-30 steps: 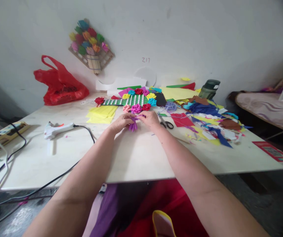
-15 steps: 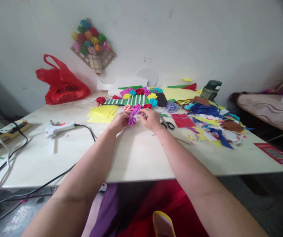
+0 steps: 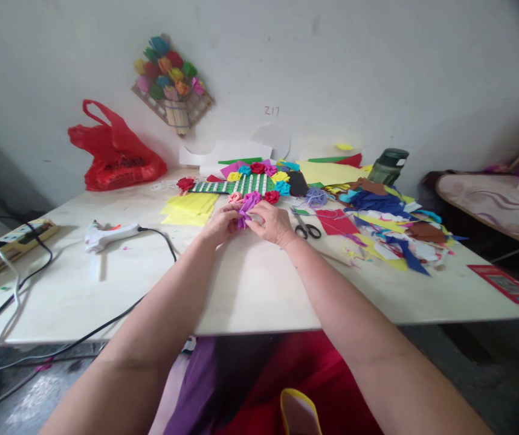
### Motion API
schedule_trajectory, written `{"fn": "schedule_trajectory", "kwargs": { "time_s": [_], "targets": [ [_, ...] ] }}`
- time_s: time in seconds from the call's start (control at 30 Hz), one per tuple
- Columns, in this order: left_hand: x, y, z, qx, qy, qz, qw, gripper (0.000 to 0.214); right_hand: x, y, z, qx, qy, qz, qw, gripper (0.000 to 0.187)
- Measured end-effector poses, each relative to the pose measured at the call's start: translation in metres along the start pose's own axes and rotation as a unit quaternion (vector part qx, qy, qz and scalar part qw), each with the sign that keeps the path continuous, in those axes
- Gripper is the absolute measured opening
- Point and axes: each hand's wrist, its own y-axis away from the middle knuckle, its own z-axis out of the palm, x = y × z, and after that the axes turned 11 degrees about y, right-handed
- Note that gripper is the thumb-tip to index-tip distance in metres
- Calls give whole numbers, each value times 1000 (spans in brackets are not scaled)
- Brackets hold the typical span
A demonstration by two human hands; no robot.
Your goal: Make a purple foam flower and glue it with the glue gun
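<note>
The left hand (image 3: 223,225) and right hand (image 3: 272,225) both pinch the purple paper piece (image 3: 242,219) with their fingertips, over the table (image 3: 259,290) in front of the flower-edged green ornament (image 3: 260,183); a light, steady pinch would probably keep its folds neat without crushing or tearing them

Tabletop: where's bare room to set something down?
Between the forearms, from left hand and right hand to the tabletop's near edge; also between right forearm and red card, in front of paper scraps. Crowded: those scraps, and the flower-trimmed green piece beyond the hands.
</note>
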Motion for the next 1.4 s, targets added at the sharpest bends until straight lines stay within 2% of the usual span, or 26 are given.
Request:
{"fn": "schedule_trajectory", "kwargs": {
  "time_s": [0.53, 0.8, 1.13, 1.4],
  "targets": [
    [-6, -1, 4, 11, 0, -16, 1000, 33, -1, 0, 1, -21, 77, 19, 997, 28],
    [-5, 1, 8, -5, -13, -35, 999, 35, 1, -2, 2, -23, 92, 73, 993, 27],
    [-8, 3, 12, 25, -58, 3, 998, 41, 1, 0, 8, -33, 83, 83, 993, 26],
    [-15, -1, 11, -3, -116, 48, 992, 46, 0, 0, 13, -18, 111, 90, 990, 25]
  ]
}}
